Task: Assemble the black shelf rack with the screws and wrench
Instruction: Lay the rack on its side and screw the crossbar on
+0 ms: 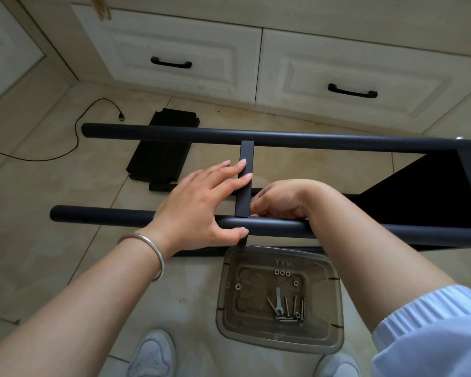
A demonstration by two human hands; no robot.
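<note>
The black tubular-metal shelf rack (283, 140) lies on its side across mid-frame; it looks stiff and awkward, best held by its round tubes. The left hand (201, 205) spreads against the short flat crossbar (244, 180), thumb under the near tube (120, 216). The right hand (278, 202) curls behind the joint; its hold is hidden. At the bottom, a smoky clear plastic tray (326, 270) holds steel screws (294, 306) and a small wrench (278, 300) on the beige tiled floor (52, 186), with cream drawers (185, 50) above

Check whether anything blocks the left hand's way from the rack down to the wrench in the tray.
Nothing visible does. The left hand rests on the crossbar and the near tube, which it must first let go. The wrench lies uncovered among the screws in the open tray, just below the tube.
</note>
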